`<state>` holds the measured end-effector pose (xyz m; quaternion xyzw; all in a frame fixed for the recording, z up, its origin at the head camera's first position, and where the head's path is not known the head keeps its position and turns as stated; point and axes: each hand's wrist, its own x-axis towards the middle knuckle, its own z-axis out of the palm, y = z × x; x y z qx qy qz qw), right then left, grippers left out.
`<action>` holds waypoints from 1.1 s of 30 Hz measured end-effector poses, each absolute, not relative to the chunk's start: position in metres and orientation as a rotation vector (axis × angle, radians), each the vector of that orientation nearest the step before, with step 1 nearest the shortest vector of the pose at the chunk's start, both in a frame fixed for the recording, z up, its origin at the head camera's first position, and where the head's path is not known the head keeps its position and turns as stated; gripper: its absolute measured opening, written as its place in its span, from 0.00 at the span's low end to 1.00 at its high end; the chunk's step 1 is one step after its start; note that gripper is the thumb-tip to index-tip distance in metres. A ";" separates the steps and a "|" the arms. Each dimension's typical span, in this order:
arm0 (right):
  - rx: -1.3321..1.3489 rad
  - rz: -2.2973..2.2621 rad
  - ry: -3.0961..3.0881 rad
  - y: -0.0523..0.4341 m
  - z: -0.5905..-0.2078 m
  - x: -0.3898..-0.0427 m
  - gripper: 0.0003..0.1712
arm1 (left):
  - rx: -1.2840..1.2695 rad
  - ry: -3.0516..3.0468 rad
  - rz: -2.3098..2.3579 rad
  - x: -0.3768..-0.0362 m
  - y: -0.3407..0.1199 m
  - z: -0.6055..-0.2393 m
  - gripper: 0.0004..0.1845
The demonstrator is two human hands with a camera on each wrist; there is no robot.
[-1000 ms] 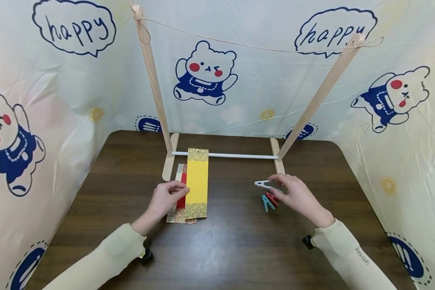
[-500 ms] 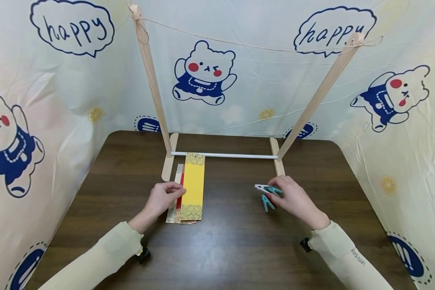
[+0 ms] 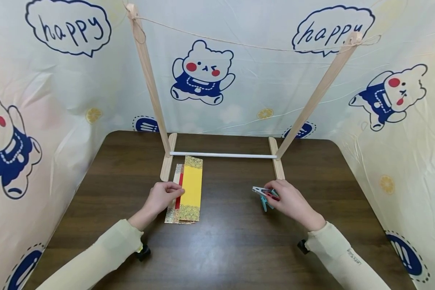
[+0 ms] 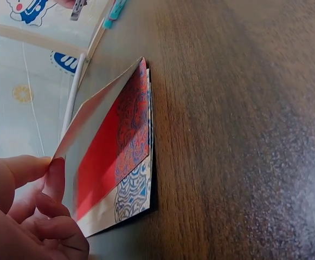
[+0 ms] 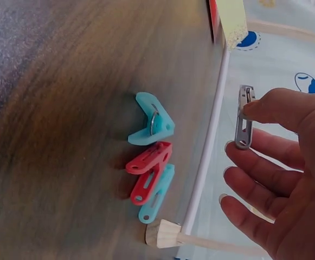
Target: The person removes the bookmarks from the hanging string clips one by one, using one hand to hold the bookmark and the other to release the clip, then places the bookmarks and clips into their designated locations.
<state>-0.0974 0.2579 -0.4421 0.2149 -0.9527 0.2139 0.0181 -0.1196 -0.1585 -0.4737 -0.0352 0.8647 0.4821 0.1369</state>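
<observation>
My left hand [image 3: 177,193] pinches the left edge of a yellow paper strip [image 3: 191,187] and lifts it off a stack with a red sheet [image 4: 100,162] and a patterned sheet [image 4: 131,189]. In the left wrist view my left hand [image 4: 51,165] holds the raised sheet's pale underside. My right hand [image 3: 272,194] pinches a grey clothespin [image 5: 245,116] just above the table. Under it lie two teal clothespins [image 5: 149,123] [image 5: 158,196] and a red clothespin [image 5: 149,168], all loose on the wood.
A wooden frame with two slanted posts [image 3: 150,84] [image 3: 311,104] stands at the back of the dark table [image 3: 224,241]. A string [image 3: 246,45] runs between the post tops and a white rod [image 3: 222,155] joins the feet. Printed curtains wall in three sides.
The yellow strip slid toward me, off the white rod, and now lies just short of it. My right hand with the grey clothespin drifted left and lower, over the loose clothespins.
</observation>
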 end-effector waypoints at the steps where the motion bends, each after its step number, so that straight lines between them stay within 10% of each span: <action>1: 0.672 0.658 -2.964 0.257 -0.443 -0.097 0.15 | -0.104 2.507 1.386 -0.120 -0.158 -0.473 0.13; 33: 0.686 0.594 -3.036 0.245 -0.459 -0.094 0.13 | -0.070 2.665 1.051 -0.123 -0.153 -0.479 0.13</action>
